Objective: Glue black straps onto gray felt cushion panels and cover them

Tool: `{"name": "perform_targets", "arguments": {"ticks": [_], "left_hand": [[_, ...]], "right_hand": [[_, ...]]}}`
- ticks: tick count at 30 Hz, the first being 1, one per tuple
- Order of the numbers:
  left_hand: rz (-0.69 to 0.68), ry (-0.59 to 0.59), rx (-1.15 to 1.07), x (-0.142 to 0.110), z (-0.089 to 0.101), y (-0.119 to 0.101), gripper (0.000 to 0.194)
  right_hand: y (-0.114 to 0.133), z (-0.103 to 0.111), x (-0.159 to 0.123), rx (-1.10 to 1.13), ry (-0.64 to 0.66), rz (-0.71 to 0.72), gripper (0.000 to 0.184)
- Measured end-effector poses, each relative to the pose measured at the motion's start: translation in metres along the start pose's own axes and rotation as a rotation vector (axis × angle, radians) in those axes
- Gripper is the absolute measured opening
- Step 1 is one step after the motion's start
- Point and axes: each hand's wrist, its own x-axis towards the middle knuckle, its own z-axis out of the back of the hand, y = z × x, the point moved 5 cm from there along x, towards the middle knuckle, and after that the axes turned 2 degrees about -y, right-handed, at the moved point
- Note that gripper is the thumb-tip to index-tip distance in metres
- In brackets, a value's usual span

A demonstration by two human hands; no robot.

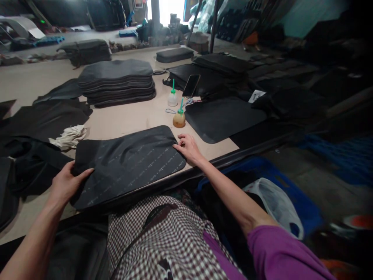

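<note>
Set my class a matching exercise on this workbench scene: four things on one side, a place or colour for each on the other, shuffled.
Things:
1. Left hand
2. Rag
3. Right hand
4. Crate

Places and colours:
A. Blue
B. At the right end of the printed sheet
C. Off-white
D. At the left end of the printed sheet

Right pairs: 1-D, 2-C, 3-B, 4-A

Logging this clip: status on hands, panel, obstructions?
Left hand on black panel, left end, grip unclear. Right hand open at its right edge. Panel rippled on table. Amber bottle beyond right hand.
</note>
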Motion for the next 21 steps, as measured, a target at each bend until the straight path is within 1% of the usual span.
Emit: {"name": "perform_targets", "arguments": {"ticks": [3,6,10,13,15,17,19,21], "left_hand": [[0.004,0.051,-0.028,0.004,-0.006,0.007,0.068],[0.005,0.04,-0.016,0.005,-0.008,0.007,0.067],[-0.019,0.037,0.004,0.002,-0.008,-0.002,0.07],[-0.077,-0.006,-0.037,-0.008,-0.001,-0.014,0.075],[-0.105,-0.018,-0.127,-0.014,0.005,-0.022,0.071],[-0.099,0.008,-0.234,-0.016,0.006,-0.024,0.063],[-0.104,0.001,-0.313,-0.014,0.008,-0.021,0.056],[-0.118,-0.015,-0.347,-0.012,0.008,-0.017,0.052]], "right_hand": [[0.0,0.0,-0.003,-0.007,-0.015,0.019,0.025],[0.001,0.0,-0.005,-0.024,-0.03,0.03,0.025],[0.005,0.0,-0.004,-0.044,-0.035,0.043,0.024],[0.009,0.0,-0.007,-0.021,-0.034,0.064,0.026],[0.007,0.0,-0.008,0.004,-0.029,0.086,0.03],[0.0,-0.002,-0.008,-0.05,-0.046,0.127,0.035],[-0.01,-0.006,-0.005,-0.085,-0.041,0.159,0.039],[-0.018,-0.01,-0.003,-0.12,-0.038,0.177,0.044]]}}
